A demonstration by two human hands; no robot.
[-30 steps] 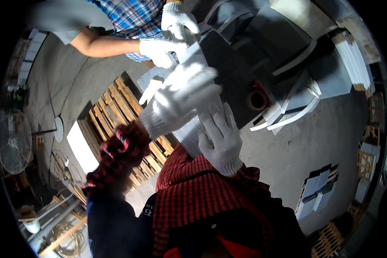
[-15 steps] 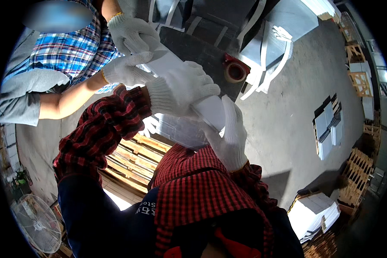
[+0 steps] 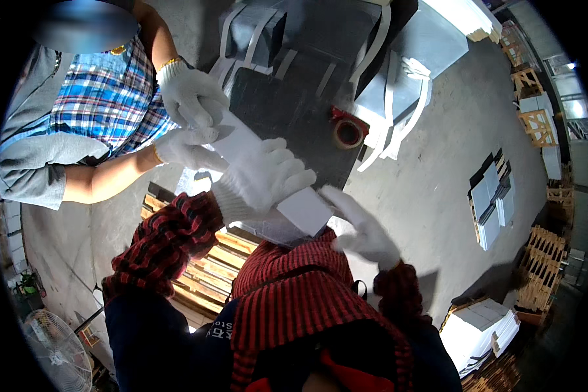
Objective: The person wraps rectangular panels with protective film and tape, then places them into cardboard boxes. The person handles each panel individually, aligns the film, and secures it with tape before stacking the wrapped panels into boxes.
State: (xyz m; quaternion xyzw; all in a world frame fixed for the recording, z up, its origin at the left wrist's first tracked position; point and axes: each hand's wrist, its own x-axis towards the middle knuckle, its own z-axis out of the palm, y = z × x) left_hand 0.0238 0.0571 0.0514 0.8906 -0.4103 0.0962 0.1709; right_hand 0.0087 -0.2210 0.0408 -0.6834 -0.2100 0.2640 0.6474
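Observation:
A long white block (image 3: pixel 306 210), perhaps a wrapped slab or box, runs slantwise from upper left to the middle. Across its top lies my left hand (image 3: pixel 268 175) in a white knit glove, fingers bent over it and pressed close together. My gloved right hand (image 3: pixel 366 228) is just beyond the block's right end, somewhat blurred, its fingers stretched out and nothing in them. At the far left end, a co-worker's two gloved hands (image 3: pixel 189 98) touch the same block. Beneath it a shiny grey surface (image 3: pixel 268 230) shows in part.
A tape roll in a red dispenser (image 3: pixel 348 132) sits on a dark tabletop (image 3: pixel 274 104). Grey boxes with pale straps (image 3: pixel 398 98) stand behind. Wooden pallets (image 3: pixel 206 281) lie below left, a fan (image 3: pixel 57 353) beyond them. Stacked white boards (image 3: pixel 480 326) stand at right.
My right hand has come off the block's right end and moved right. My left hand, the block and the co-worker's hands have shifted a little left and down in the picture.

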